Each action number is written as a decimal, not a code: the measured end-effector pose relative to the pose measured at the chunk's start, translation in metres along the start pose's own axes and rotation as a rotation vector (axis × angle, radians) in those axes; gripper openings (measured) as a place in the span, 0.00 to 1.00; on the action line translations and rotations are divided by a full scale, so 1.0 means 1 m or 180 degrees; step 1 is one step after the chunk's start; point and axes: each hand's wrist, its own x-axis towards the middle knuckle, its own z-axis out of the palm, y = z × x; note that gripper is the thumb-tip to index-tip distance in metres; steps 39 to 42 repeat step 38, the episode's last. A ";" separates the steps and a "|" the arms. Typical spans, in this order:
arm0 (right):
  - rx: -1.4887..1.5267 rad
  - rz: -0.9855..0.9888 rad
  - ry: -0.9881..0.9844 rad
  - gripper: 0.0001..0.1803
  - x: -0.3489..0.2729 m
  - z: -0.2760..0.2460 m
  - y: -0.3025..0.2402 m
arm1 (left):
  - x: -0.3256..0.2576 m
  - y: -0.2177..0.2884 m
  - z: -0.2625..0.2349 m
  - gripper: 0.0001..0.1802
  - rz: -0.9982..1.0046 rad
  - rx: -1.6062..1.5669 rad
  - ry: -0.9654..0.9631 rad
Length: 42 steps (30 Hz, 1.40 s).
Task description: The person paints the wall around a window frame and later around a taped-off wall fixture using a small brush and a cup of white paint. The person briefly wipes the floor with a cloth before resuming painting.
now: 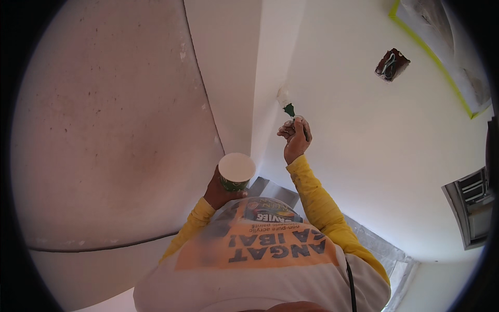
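My left hand (218, 191) is wrapped round a paper cup (234, 184) with a green patterned side. The inside of the cup is pale, and I cannot tell how much it holds. Farther up and to the right, my right hand (297, 136) pinches a small paintbrush (289, 109) with a green part below its pale tip. That tip is at the white wall (343, 130), close to the inside corner, and blends into a patch of slightly different white. Pale smears mark the fingers of my right hand.
A rough wall opening (392, 65) with loose wires is at upper right. Beyond it hangs clear plastic sheeting (457, 47) edged with yellow-green tape. A dark-framed window (470, 208) is at far right. To my left spreads a large stained, curved-edged panel (114, 125).
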 end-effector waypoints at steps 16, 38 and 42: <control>-0.2199 -0.0054 -0.2258 0.13 -0.034 0.067 -0.211 | 0.017 -0.004 0.005 0.58 0.0736 0.0498 0.0103; -0.4581 -0.0553 -0.3821 0.14 -0.056 0.100 -0.195 | 0.074 0.024 0.035 0.55 0.1896 0.2505 0.0107; -0.4581 -0.0553 -0.3821 0.14 -0.056 0.100 -0.195 | 0.074 0.024 0.035 0.55 0.1896 0.2505 0.0107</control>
